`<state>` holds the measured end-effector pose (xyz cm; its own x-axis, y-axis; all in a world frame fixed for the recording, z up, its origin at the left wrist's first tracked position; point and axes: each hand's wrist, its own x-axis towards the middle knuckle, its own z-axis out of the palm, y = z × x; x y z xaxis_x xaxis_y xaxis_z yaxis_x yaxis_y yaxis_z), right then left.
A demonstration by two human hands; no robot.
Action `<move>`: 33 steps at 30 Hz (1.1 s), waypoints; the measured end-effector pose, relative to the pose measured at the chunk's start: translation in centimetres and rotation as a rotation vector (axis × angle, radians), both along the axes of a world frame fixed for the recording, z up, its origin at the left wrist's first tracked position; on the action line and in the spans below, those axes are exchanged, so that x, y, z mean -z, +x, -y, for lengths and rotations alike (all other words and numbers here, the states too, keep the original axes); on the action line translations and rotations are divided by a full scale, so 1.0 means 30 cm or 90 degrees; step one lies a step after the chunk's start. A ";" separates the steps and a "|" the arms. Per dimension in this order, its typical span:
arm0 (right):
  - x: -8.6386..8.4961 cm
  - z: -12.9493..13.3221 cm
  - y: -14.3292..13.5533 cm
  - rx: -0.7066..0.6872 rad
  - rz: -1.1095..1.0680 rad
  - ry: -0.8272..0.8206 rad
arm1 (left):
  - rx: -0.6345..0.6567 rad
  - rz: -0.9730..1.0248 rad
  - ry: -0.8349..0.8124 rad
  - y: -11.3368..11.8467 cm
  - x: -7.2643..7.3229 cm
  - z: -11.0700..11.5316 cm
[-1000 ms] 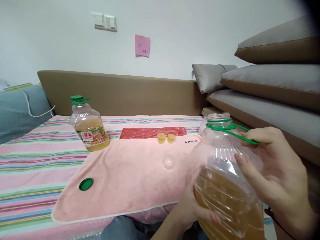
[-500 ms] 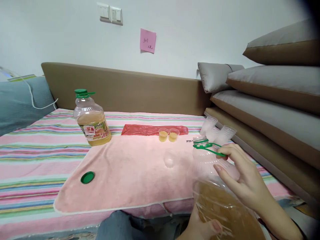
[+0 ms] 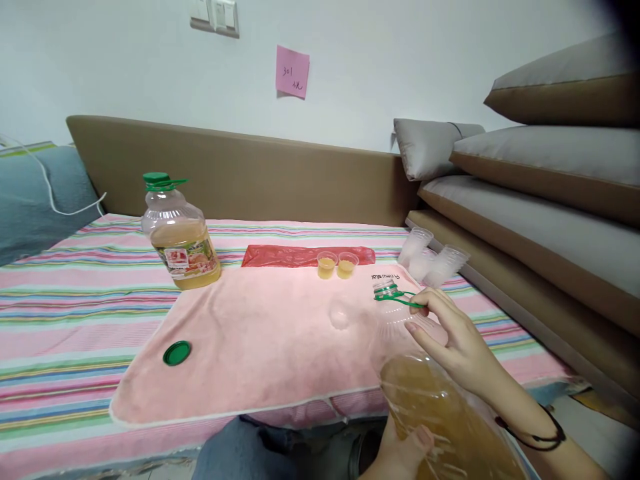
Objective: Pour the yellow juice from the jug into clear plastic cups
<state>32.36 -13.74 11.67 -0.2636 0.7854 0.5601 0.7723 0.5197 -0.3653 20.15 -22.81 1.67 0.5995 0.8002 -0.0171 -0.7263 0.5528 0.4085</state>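
Observation:
A large clear plastic bottle (image 3: 440, 400) of amber liquid tilts to the left over the front edge of the bed, its uncapped mouth facing up and left. My left hand (image 3: 403, 453) supports its lower side, thumb against the plastic. My right hand (image 3: 453, 333) pinches the green strap handle (image 3: 405, 300) at the neck. Left of the mouth, a small clear cup (image 3: 339, 315) sits on the pink cloth (image 3: 225, 360). Two small cups (image 3: 327, 267) with yellowish liquid stand behind it. The green cap (image 3: 177, 353) lies on the cloth at the left.
A second bottle (image 3: 183, 247), capped in green, stands at the back left. Stacks of clear cups (image 3: 445, 265) lie at the right, close to piled cushions (image 3: 540, 220). A red plastic bag (image 3: 280, 256) lies flat along the cloth's back edge.
The bottle's mouth has shifted slightly left and a little lower, and my right hand has moved left with it. The camera view has tilted down slightly.

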 end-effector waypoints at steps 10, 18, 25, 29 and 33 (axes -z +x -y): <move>0.015 -0.011 -0.031 -0.007 -0.009 -0.038 | -0.033 -0.024 -0.007 0.049 0.130 -0.012; 0.017 -0.020 -0.049 -0.023 0.007 -0.072 | -0.020 -0.023 -0.020 0.059 0.175 -0.002; 0.020 -0.027 -0.058 -0.034 0.007 -0.087 | -0.020 0.007 -0.018 0.057 0.193 0.007; 0.030 -0.033 -0.054 -0.034 0.013 -0.101 | -0.007 0.055 -0.025 0.036 0.170 0.021; 0.037 -0.037 -0.052 -0.036 0.018 -0.108 | 0.007 0.073 -0.034 0.015 0.146 0.030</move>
